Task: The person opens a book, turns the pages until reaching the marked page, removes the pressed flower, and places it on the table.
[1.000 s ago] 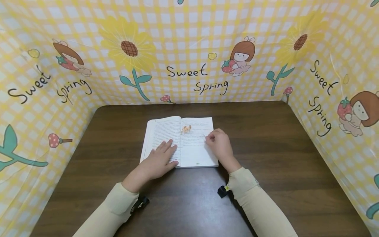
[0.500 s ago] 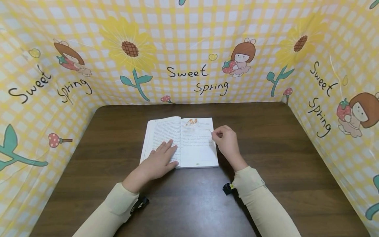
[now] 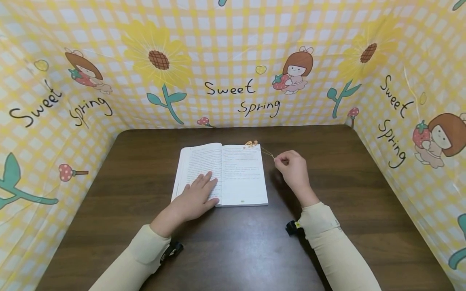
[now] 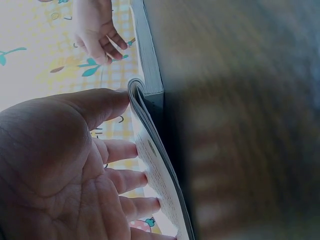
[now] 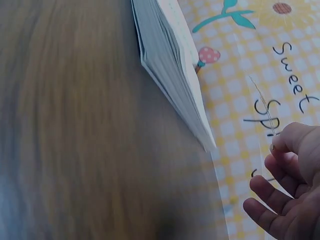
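Note:
An open book (image 3: 242, 173) lies on the table, print on both pages. My left hand (image 3: 196, 196) rests flat on its left page, fingers spread; in the left wrist view, the fingertips of the left hand (image 4: 75, 165) press on the page and the thumb is at the book's lower edge. To the right of the book, my right hand (image 3: 293, 169) pinches the end of a thin gold cord (image 3: 267, 152) between thumb and forefinger. The cord leads toward a small orange-gold ornament (image 3: 251, 143), like a bookmark, at the top right page edge. In the right wrist view the cord (image 5: 262, 97) stretches from the fingertips.
The dark wooden table (image 3: 233, 250) is enclosed on three sides by a yellow checked cloth (image 3: 233, 52) with flowers, cartoon figures and lettering. A black wrist device (image 3: 172, 250) sits under the left sleeve, another (image 3: 292, 228) beside the right sleeve.
My right hand has moved right, off the page and past the book's edge. The orange-gold ornament has slid up and right across the page to its top edge. The left hand has stayed put.

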Demonstrator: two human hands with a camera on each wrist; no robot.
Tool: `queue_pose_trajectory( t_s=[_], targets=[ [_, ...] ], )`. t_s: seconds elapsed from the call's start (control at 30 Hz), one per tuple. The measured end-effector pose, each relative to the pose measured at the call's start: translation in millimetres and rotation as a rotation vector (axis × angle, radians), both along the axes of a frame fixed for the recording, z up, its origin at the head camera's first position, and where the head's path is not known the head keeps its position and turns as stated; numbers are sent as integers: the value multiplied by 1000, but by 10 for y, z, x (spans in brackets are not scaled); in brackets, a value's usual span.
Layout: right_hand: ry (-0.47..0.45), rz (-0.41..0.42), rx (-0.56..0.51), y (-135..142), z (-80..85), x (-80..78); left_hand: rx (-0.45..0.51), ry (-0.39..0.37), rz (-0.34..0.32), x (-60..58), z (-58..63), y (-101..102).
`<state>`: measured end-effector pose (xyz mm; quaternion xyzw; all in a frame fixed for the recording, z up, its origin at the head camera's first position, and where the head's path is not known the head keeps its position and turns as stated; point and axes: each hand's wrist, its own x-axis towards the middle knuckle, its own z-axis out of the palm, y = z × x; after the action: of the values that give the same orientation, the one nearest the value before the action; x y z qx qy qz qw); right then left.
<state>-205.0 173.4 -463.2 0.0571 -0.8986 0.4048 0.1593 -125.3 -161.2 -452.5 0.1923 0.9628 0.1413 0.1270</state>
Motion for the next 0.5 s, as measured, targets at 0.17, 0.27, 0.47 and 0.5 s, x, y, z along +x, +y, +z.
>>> queue_pose_trajectory(
  t_s=[0.17,0.27,0.47,0.5],
  targets=[
    [-11,-11,14,148,-19,4,4,0,-3,4,5,1],
    [-7,-25,23,233,-41,-2,4,1,-7,8,12,5],
    [-30,-40,45,389,-93,-29,11,6,-3,15,25,16],
    [-38,-43,50,412,-101,-32,13,6,-3,15,26,18]
  ],
)
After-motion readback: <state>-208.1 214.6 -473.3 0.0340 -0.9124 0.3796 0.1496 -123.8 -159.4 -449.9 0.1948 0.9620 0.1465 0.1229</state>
